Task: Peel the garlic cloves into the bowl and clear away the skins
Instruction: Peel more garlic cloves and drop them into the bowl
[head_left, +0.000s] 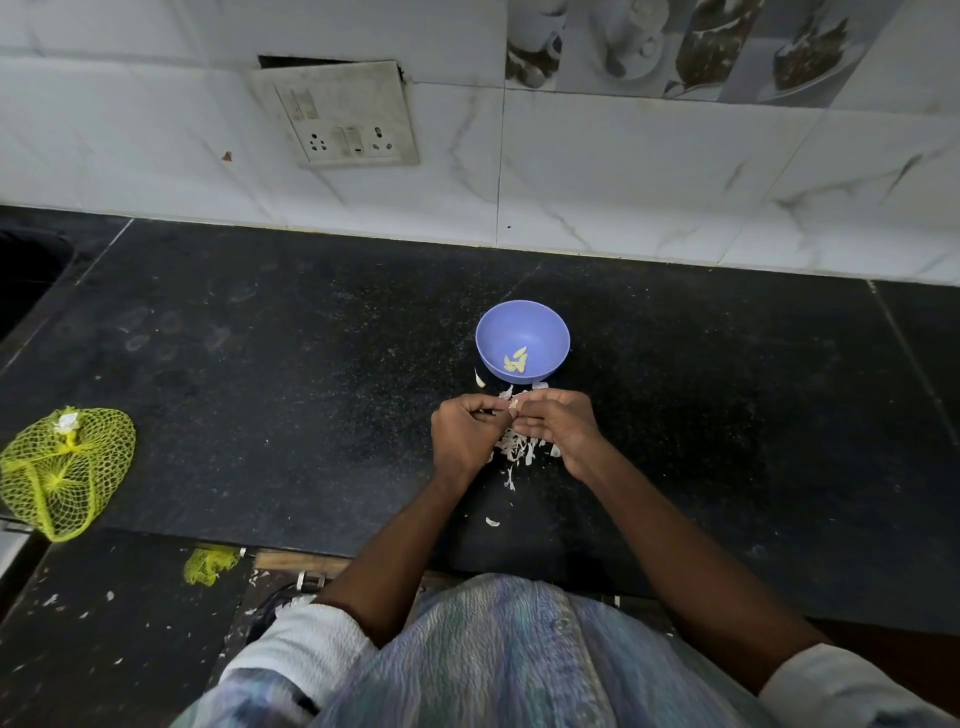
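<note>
Fingertips of both hands meet on one garlic clove (515, 402), held just above the counter and just in front of the bowl (545, 317). Left hand (464, 434) curled, thumb + forefinger pinching at the clove; right hand (558, 423) curled round it from the other side. Skin looks partly on; too small to tell how much.

Step (est.): mid-peel. Bowl holds a few peeled cloves (517, 359). Skins (517, 448) heaped under and btwn the wrists, strays near the bowl base and toward the counter's front edge.

Next (est.): strip remaining skin, drop clove fwd into bowl; a short reach.

Room: black counter (260, 364) open L and R. Wall close behind bowl. Yellow net bag (62, 470) well apart, at the left edge.
</note>
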